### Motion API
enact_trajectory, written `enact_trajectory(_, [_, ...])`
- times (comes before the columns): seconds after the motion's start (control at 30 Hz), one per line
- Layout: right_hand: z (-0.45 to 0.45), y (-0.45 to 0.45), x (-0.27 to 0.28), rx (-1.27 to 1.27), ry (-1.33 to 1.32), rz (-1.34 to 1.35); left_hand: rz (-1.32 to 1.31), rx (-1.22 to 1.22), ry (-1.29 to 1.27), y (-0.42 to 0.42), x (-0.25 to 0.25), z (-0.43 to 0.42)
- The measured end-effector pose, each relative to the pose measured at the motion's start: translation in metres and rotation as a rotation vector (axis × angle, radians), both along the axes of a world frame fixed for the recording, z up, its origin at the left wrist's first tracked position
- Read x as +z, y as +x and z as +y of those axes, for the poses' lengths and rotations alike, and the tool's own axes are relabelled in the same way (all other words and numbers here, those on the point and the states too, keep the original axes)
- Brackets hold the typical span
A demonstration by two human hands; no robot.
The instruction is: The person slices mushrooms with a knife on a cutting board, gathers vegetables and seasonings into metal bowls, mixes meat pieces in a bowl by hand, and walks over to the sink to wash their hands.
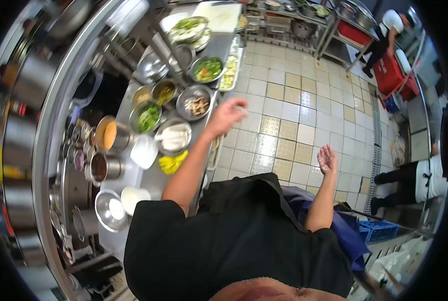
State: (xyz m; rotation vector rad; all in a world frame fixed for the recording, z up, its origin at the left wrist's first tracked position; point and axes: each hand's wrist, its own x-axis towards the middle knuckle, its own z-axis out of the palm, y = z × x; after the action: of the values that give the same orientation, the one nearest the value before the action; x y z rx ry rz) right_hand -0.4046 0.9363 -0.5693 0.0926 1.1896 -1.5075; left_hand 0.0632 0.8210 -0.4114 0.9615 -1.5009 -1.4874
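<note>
My left hand (228, 117) is raised beside the edge of the steel counter (146, 185), with fingers loosely bent and apart and nothing visible in it. Nearest to it is a steel bowl of chopped pale-brown pieces (196, 104). Over the tiled floor, my right hand (327, 159) is held up with its fingers stretched and nothing in it. Below my left forearm lie a yellow bunched item (172, 162) and a bowl of white pieces (174, 136). Bowls of green leaves (147, 118) and mixed cut vegetables (207, 69) stand farther along.
Pots of orange liquid (110, 136) and dark sauce (103, 168) stand left of the counter, under a steel shelf rail (51, 108). One person (390, 25) bends by a red container (392, 72); another person (424, 176) stands at right. A blue crate (378, 231) sits lower right.
</note>
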Motion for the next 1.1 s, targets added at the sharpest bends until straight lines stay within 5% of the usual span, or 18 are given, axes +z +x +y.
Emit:
enact_trajectory(0.03, [-0.008,-0.024,-0.010,-0.075,-0.038,-0.050,-0.096,-0.160,0.106,-0.037,-0.005,-0.012])
enact_trajectory(0.1, [-0.019,-0.083,-0.059,-0.260,-0.126,-0.134,-0.488,-0.343,-0.096,-0.098,0.000,-0.038])
enact_trajectory(0.2, [-0.025,-0.147,-0.111,-0.422,-0.184,-0.293,-0.592,-0.382,0.129,-0.150,-0.035,-0.079])
enact_trajectory(0.23, [-0.026,-0.172,-0.140,-0.374,-0.259,-0.276,-0.650,-0.365,0.030,-0.156,-0.052,-0.094])
enact_trajectory(0.3, [-0.036,-0.187,-0.114,-0.598,-0.224,-0.391,-0.750,-0.384,-0.016,-0.131,-0.130,-0.136])
enact_trajectory(0.37, [-0.048,-0.224,-0.109,-0.564,-0.384,-0.397,-0.791,-0.317,0.179,-0.130,-0.139,-0.161])
enact_trajectory(0.47, [-0.072,-0.262,-0.020,-0.682,-0.512,-0.305,-0.793,-0.217,0.505,-0.143,-0.152,-0.203])
enact_trajectory(0.57, [-0.083,-0.316,0.026,-0.606,-0.807,-0.190,-0.798,-0.394,0.473,-0.201,-0.170,-0.278])
enact_trajectory(0.63, [-0.087,-0.356,0.045,-0.652,-0.776,-0.158,-0.960,-0.467,0.471,-0.306,-0.141,-0.320])
enact_trajectory(0.73, [-0.086,-0.405,0.044,-0.742,-0.707,-0.097,-0.999,-0.669,0.231,-0.452,-0.205,-0.429])
enact_trajectory(0.83, [-0.078,-0.444,0.038,-0.888,-0.550,-0.045,-0.812,-0.842,-0.158,-0.651,-0.218,-0.499])
enact_trajectory(0.93, [-0.053,-0.486,0.026,-1.017,-0.378,-0.035,-0.589,-0.920,-0.310,-0.847,-0.131,-0.474])
enact_trajectory(1.1, [-0.025,-0.598,-0.022,-1.184,-0.436,-0.053,-0.516,-1.110,-0.304,-1.061,-0.114,-0.438])
